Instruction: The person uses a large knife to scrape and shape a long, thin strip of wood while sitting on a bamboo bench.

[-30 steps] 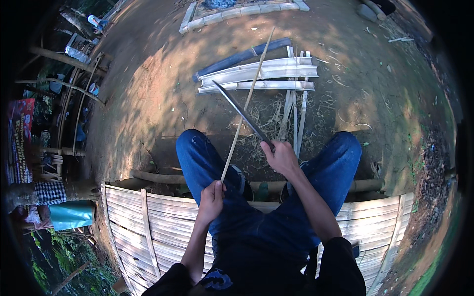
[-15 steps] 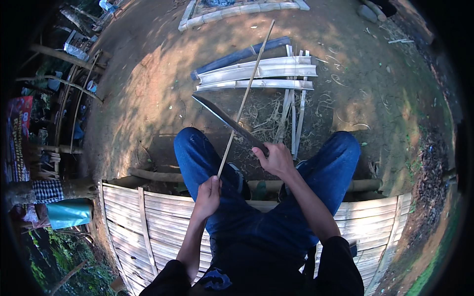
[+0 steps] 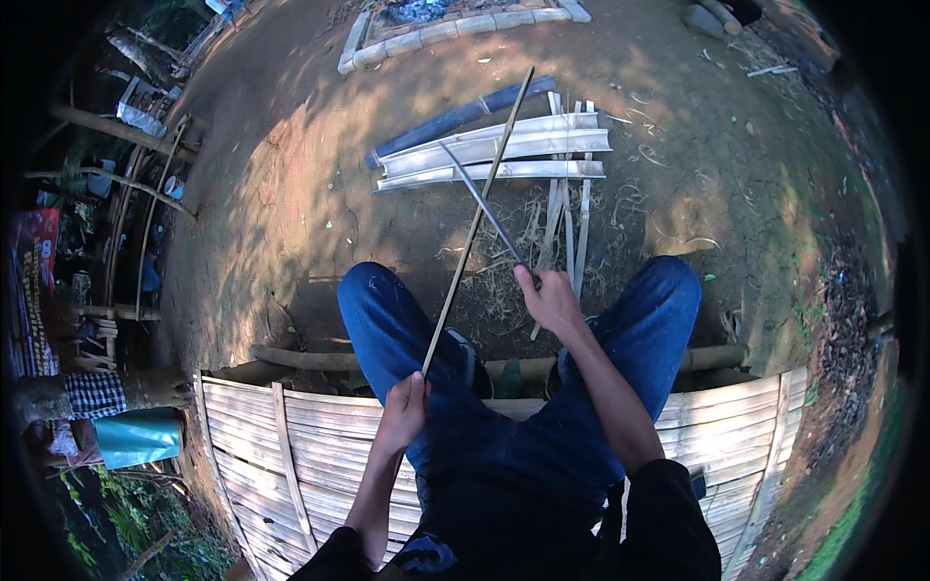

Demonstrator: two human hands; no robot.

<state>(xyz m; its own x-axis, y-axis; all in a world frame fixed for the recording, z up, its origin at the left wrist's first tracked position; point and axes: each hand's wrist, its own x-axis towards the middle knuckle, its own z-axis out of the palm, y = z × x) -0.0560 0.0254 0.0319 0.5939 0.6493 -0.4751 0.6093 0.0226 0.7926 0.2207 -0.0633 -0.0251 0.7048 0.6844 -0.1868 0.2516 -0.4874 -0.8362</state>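
Observation:
My left hand [image 3: 403, 411] is closed around the near end of a long thin bamboo strip [image 3: 472, 235], which slants away from me over the ground. My right hand [image 3: 554, 300] grips a machete [image 3: 490, 217]; its handle is mostly hidden in my fist. The blade points away and to the left, seen nearly edge-on, and crosses the strip around its middle. Beyond the blade lie several split bamboo pieces [image 3: 489, 172], pale inside. A dark uncut bamboo pole [image 3: 460, 121] rests behind them.
I sit on a bamboo slat bench [image 3: 291, 426], knees apart. Curly shavings [image 3: 504, 281] and narrow strips [image 3: 582, 232] lie on the dirt ahead. A bamboo-edged fire pit [image 3: 455, 32] is at the far side. Poles [image 3: 126, 131] and a teal cloth [image 3: 139, 439] stand at the left.
The machete has slid farther out along the strip, and its blade has turned from showing its flat to nearly edge-on. My left hand and the strip have come slightly closer to me.

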